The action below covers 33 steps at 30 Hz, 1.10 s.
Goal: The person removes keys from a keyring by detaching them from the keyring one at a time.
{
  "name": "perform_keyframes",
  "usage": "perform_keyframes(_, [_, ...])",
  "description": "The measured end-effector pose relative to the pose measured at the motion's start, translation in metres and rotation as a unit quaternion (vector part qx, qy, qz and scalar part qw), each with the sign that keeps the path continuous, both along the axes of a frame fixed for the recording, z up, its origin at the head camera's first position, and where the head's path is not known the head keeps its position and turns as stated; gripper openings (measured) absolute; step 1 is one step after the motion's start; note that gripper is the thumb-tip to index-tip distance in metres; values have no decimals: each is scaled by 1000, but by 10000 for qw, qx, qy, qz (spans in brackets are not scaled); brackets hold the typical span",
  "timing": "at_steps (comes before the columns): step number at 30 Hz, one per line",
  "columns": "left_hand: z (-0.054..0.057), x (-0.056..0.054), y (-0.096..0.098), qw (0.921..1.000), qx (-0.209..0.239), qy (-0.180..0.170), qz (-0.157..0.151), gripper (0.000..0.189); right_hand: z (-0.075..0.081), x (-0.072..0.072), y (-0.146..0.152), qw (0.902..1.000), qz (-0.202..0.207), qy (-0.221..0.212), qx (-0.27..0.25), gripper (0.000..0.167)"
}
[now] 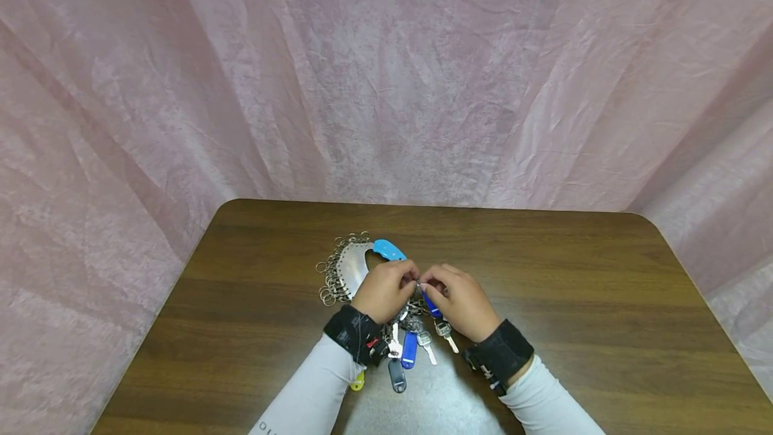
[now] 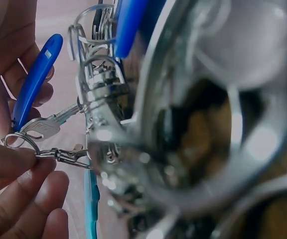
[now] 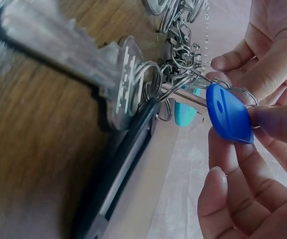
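Note:
In the head view my left hand (image 1: 384, 291) and right hand (image 1: 461, 302) meet over a bunch of keys. Between them is a split key ring (image 2: 21, 141), which my left fingers and thumb pinch beside a small metal clasp (image 2: 66, 157). From the other side my right hand grips the same ring, with a blue key tag (image 3: 228, 115) against its fingers. A key (image 2: 45, 127) also hangs at this ring. The clasp joins a cluster of other rings and clasps. Part of the ring is covered by fingertips.
A curved metal plate (image 1: 351, 267) edged with several rings, with a light blue handle (image 1: 389, 250), lies behind my left hand. Nearer me are another blue tag (image 1: 409, 350), a grey tag (image 1: 396, 376), a yellow tag (image 1: 358, 381) and loose-hanging keys (image 1: 426, 342) on the brown table (image 1: 574, 274).

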<state>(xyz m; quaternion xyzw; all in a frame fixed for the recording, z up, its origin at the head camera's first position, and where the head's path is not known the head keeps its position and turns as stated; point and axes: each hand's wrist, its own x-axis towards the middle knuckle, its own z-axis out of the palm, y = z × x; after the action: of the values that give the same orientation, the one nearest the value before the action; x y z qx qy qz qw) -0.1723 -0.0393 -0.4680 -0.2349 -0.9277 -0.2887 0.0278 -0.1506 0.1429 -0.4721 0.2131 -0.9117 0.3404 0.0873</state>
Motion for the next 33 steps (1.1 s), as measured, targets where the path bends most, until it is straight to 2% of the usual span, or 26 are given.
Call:
perform_keyframes(8, [-1,0,-1,9999,53,-114,30,5,-1,1,-1,10000,50,-29,-57,1])
perform_keyframes(18, [-1,1,1,9997,44,223,-70,6,0,1,-2,10000,-35,-21,-65,2])
perform_keyframes(33, [1,3,1,9988,-4,472,-123,8,-1,0,-1,9999,-137,-70,-79,3])
